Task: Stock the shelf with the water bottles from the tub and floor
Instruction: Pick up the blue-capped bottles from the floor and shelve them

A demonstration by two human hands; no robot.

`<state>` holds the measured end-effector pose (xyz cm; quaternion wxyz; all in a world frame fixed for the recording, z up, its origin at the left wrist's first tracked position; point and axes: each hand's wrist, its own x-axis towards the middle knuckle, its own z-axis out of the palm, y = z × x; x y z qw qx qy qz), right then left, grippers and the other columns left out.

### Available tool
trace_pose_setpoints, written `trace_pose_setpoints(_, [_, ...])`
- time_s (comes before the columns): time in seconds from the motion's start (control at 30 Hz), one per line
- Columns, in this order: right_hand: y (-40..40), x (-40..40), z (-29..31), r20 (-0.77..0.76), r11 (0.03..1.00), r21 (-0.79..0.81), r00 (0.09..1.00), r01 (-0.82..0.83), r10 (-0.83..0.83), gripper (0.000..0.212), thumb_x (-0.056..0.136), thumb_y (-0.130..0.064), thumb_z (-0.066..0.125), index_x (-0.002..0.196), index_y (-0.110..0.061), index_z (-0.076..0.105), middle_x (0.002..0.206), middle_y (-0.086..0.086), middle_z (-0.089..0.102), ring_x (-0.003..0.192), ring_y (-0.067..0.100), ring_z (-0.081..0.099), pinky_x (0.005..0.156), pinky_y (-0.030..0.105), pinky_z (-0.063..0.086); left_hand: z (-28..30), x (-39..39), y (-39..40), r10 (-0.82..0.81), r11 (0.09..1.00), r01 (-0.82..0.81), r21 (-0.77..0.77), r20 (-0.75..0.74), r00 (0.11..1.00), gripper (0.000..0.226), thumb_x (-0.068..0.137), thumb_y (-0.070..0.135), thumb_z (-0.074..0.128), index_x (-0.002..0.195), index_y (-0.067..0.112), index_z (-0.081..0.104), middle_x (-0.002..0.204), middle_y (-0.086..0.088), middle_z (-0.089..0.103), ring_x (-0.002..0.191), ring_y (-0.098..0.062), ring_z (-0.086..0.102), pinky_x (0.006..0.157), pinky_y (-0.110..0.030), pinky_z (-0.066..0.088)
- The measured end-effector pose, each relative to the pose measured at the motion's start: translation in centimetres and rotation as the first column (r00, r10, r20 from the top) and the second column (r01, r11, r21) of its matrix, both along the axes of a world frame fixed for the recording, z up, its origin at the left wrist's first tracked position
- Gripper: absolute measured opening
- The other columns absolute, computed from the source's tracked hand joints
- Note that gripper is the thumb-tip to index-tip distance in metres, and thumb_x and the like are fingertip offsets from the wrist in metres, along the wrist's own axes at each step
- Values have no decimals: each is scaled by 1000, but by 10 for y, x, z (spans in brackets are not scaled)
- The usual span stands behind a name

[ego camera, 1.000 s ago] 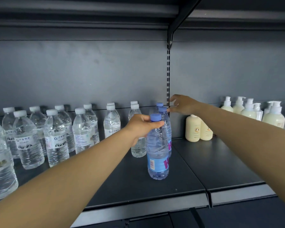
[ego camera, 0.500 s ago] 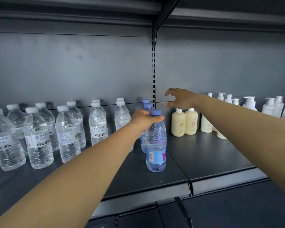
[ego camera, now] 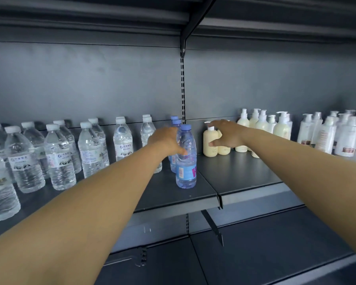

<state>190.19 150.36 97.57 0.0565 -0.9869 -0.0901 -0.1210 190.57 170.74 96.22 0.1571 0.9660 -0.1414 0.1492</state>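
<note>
Water bottles stand on the dark metal shelf (ego camera: 193, 199) in front of me. My left hand (ego camera: 167, 139) is around the upper part of the front blue-capped water bottle (ego camera: 185, 159); the thumb lies across its front and the other fingers curl behind it, so I hold this bottle. It stands upright on the shelf, near the front edge, just left of the seam between the two shelf boards. At 12 o'clock from it, directly behind, two more blue-capped bottles (ego camera: 176, 122) stand in a line toward the back wall.

At 9 o'clock from the held bottle are the white-capped water bottles (ego camera: 59, 159), many of them in rows, all upright, reaching to the left border of the view.

My right hand (ego camera: 227, 134) is at 3 o'clock from the held bottle, apart from it. The fingers are spread loosely and point down, and it holds nothing. It is in front of the cream lotion bottles (ego camera: 210, 144), and I cannot tell if it touches them. Farther at 3 o'clock stand cream pump bottles (ego camera: 280, 128) and then white pump bottles (ego camera: 325, 136).
</note>
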Motion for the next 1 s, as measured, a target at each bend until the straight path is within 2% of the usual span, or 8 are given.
trace_pose_setpoints(0.1, [0, -40, -13, -34, 1000, 5, 999, 5, -5, 74, 86, -40, 61, 146, -21, 23, 151, 9, 27, 138, 30, 24, 111, 39, 27, -11, -39, 10, 71, 979, -78, 186, 42, 997, 89, 67, 48, 76, 140, 22, 33, 133, -7, 46, 123, -29, 45, 94, -39, 43])
trace_pose_setpoints(0.23, [0, -102, -45, -104, 1000, -5, 995, 4, -4, 81, 85, -40, 64, 148, -23, 16, 153, 7, 22, 140, 29, 22, 112, 43, 26, -44, -94, 23, 106, 943, -106, 315, 17, 994, 102, 69, 51, 74, 148, 23, 16, 151, -11, 23, 141, -31, 18, 109, -45, 28])
trace_pose_setpoints(0.33, [-1, -149, -83, -160, 999, -37, 987, -9, 3, 84, 86, -39, 63, 150, -23, 11, 156, 7, 16, 143, 26, 15, 115, 42, 19, -85, -132, 29, 98, 942, -87, 323, -17, 995, 106, 69, 51, 74, 149, 24, 9, 154, -12, 13, 144, -31, 8, 113, -47, 22])
trace_pose_setpoints(0.47, [-11, -198, -149, -178, 997, 75, 984, -9, 23, 82, 85, -38, 64, 149, -21, 15, 155, 5, 19, 142, 26, 18, 113, 40, 22, -149, -172, 27, 98, 960, -60, 274, -127, 987, 107, 71, 51, 73, 150, 26, 5, 158, -12, -1, 146, -29, -2, 116, -46, 15])
trace_pose_setpoints(0.73, [-51, -249, -293, -192, 974, 225, 981, 35, 9, 67, 87, -40, 61, 144, -27, 29, 150, -1, 34, 139, 23, 27, 112, 40, 29, -282, -217, 11, 54, 959, 18, 283, -244, 968, 100, 73, 51, 71, 149, 24, 12, 157, -13, 6, 145, -31, 6, 114, -46, 22])
trace_pose_setpoints(0.87, [-73, -272, -373, -192, 961, 272, 981, 40, 13, 59, 87, -35, 62, 141, -25, 38, 144, 2, 43, 135, 22, 35, 108, 35, 32, -367, -245, -3, 61, 972, 39, 231, -408, 911, 98, 76, 48, 70, 150, 24, 10, 158, -10, 1, 146, -29, 1, 115, -46, 18])
trace_pose_setpoints(0.93, [-86, -284, -416, -233, 951, 305, 972, 54, 20, 59, 86, -32, 64, 139, -22, 41, 141, 3, 45, 133, 21, 38, 105, 31, 33, -418, -260, -11, 80, 978, 24, 209, -474, 877, 99, 73, 49, 72, 149, 24, 14, 158, -11, 5, 146, -30, 6, 114, -45, 21])
trace_pose_setpoints(1.0, [-101, -297, -459, -290, 939, 338, 956, 71, 32, 59, 86, -30, 65, 139, -21, 42, 141, 4, 45, 132, 22, 38, 103, 32, 35, -468, -278, -22, 109, 981, -5, 194, -530, 841, 100, 69, 51, 74, 148, 23, 18, 156, -12, 13, 144, -31, 14, 113, -45, 27])
